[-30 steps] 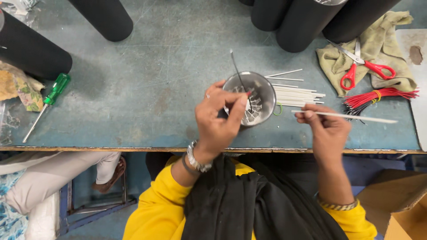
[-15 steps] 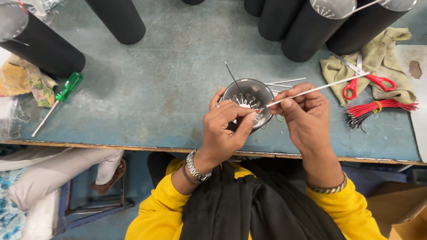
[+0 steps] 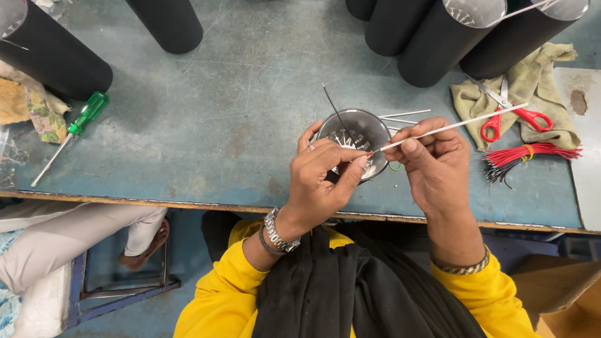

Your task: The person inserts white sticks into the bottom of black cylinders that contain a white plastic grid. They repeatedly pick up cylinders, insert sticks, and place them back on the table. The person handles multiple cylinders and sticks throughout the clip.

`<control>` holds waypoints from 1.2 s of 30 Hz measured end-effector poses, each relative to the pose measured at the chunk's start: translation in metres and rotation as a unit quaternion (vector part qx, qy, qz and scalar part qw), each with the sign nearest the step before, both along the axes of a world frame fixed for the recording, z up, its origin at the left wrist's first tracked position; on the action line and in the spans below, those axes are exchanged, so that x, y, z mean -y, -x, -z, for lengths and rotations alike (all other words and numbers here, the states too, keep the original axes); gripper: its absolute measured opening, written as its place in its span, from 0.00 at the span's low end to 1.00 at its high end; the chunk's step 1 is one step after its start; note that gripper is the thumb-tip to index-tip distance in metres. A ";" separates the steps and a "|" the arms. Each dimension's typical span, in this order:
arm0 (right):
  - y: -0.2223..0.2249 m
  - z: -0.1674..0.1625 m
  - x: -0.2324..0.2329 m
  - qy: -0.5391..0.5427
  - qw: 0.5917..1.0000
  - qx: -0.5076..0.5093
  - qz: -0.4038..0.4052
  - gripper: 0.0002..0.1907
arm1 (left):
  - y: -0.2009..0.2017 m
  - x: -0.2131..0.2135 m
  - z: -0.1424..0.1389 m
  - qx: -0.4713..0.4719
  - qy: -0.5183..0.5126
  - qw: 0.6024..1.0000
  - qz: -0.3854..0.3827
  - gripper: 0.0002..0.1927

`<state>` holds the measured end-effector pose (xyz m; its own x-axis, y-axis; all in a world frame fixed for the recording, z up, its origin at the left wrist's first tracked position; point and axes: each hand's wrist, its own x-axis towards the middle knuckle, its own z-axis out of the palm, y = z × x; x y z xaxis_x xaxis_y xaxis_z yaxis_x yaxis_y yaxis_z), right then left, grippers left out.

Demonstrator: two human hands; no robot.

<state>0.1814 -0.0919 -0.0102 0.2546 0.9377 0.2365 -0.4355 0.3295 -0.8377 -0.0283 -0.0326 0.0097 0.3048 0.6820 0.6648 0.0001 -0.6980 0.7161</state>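
Pinching white stick [image 3: 451,127] in right hand [image 3: 432,164], over steel bowl [image 3: 369,125]

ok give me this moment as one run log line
left hand: steadies round metal part | right hand: pinches thin white rod, tip at part rim | beside: red scissors on cloth, red wire bundle

bowl [image 3: 360,128] sits mid-table between both hands; scissors [image 3: 510,112] on cloth [image 3: 538,81] right, screwdriver [image 3: 72,134] far left.
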 end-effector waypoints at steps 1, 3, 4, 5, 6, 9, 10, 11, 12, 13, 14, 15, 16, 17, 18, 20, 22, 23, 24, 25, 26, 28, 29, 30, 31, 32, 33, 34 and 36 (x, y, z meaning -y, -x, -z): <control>0.000 -0.001 0.000 0.000 1.000 0.001 0.001 0.08 | 0.000 0.000 0.000 -0.004 0.003 1.000 0.000 0.01; 0.000 -0.002 0.000 0.000 1.000 0.004 0.002 0.08 | 0.000 0.000 0.000 -0.008 0.006 1.000 0.002 0.01; 0.000 -0.002 0.000 0.001 1.000 0.011 0.003 0.09 | 0.001 -0.001 0.000 -0.009 0.007 1.000 0.004 0.01; 0.000 -0.003 0.000 0.002 1.000 0.017 0.004 0.09 | 0.001 -0.001 0.000 -0.010 0.007 1.000 0.005 0.01; 0.000 -0.004 0.000 0.002 1.000 0.024 0.005 0.09 | 0.001 -0.001 0.000 -0.009 0.006 1.000 0.005 0.01; 0.000 -0.008 -0.001 -0.002 0.999 0.033 -0.002 0.09 | 0.001 -0.001 0.001 -0.008 0.003 1.000 0.004 0.01; 0.000 -0.009 -0.001 -0.001 0.999 0.044 -0.001 0.09 | 0.001 -0.001 0.001 -0.008 0.002 1.000 0.004 0.01; 0.001 -0.011 -0.001 0.000 0.999 0.054 -0.001 0.09 | 0.001 -0.001 0.001 -0.009 0.001 1.000 0.004 0.01; 0.001 -0.013 -0.001 0.000 0.998 0.064 -0.001 0.09 | 0.001 -0.001 0.000 -0.012 0.002 1.000 0.005 0.01; 0.002 -0.016 -0.002 -0.006 0.997 0.079 0.001 0.09 | 0.001 -0.002 0.000 -0.014 0.001 1.000 0.006 0.01; 0.002 -0.018 -0.002 -0.013 0.996 0.094 0.004 0.09 | 0.002 -0.003 0.000 -0.017 -0.001 1.000 0.007 0.01; 0.003 -0.021 -0.002 -0.020 0.994 0.108 0.007 0.09 | 0.003 -0.004 -0.001 -0.023 -0.011 1.000 0.004 0.01; 0.004 -0.024 -0.003 -0.018 0.991 0.129 0.021 0.09 | 0.004 -0.005 -0.001 -0.030 -0.021 0.999 0.002 0.02; 0.004 -0.026 -0.003 -0.015 0.988 0.149 0.036 0.09 | 0.005 -0.006 -0.002 -0.036 -0.031 0.999 0.000 0.02; 0.004 -0.029 -0.004 -0.013 0.984 0.169 0.051 0.08 | 0.005 -0.008 -0.002 -0.040 -0.042 0.998 -0.003 0.03; 0.004 -0.035 -0.006 0.015 0.974 0.214 0.075 0.09 | 0.006 -0.010 -0.004 -0.049 -0.062 0.997 -0.010 0.05; 0.004 -0.039 -0.010 0.021 0.969 0.237 0.065 0.09 | 0.005 -0.015 -0.007 -0.048 -0.077 0.996 -0.011 0.04; 0.005 -0.041 -0.012 0.012 0.970 0.239 0.044 0.09 | 0.005 -0.017 -0.009 -0.048 -0.085 0.995 -0.011 0.04; 0.005 -0.042 -0.013 0.003 0.971 0.240 0.023 0.09 | 0.006 -0.019 -0.012 -0.069 -0.082 0.994 -0.006 0.04; 0.006 -0.044 -0.015 0.001 0.967 0.253 0.022 0.09 | 0.007 -0.022 -0.015 -0.090 -0.079 0.993 0.000 0.05; 0.007 -0.045 -0.016 0.000 0.964 0.267 0.021 0.09 | 0.008 -0.024 -0.019 -0.112 -0.075 0.991 0.006 0.05; 0.008 -0.047 -0.016 -0.005 0.957 0.290 0.028 0.09 | 0.016 -0.031 -0.029 -0.138 -0.142 0.980 -0.014 0.12; 0.009 -0.049 -0.016 -0.009 0.953 0.299 0.036 0.09 | 0.022 -0.034 -0.033 -0.151 -0.174 0.973 -0.025 0.15; 0.010 -0.050 -0.016 -0.013 0.950 0.309 0.042 0.09 | 0.028 -0.037 -0.037 -0.188 -0.163 0.968 -0.037 0.15; 0.011 -0.051 -0.016 -0.024 0.947 0.317 0.044 0.10 | 0.035 -0.040 -0.040 -0.226 -0.152 0.961 -0.049 0.14; 0.013 -0.053 -0.016 -0.033 0.944 0.324 0.045 0.10 | 0.039 -0.043 -0.042 -0.264 -0.139 0.953 -0.061 0.13; 0.015 -0.055 -0.016 -0.043 0.942 0.331 0.045 0.10 | 0.040 -0.044 -0.044 -0.279 -0.132 0.950 -0.052 0.11; 0.017 -0.057 -0.016 -0.041 0.941 0.334 0.046 0.09 | 0.039 -0.046 -0.045 -0.295 -0.125 0.946 -0.042 0.10; 0.023 -0.063 -0.017 -0.039 0.938 0.340 0.048 0.09 | 0.035 -0.050 -0.045 -0.322 -0.117 0.939 -0.031 0.08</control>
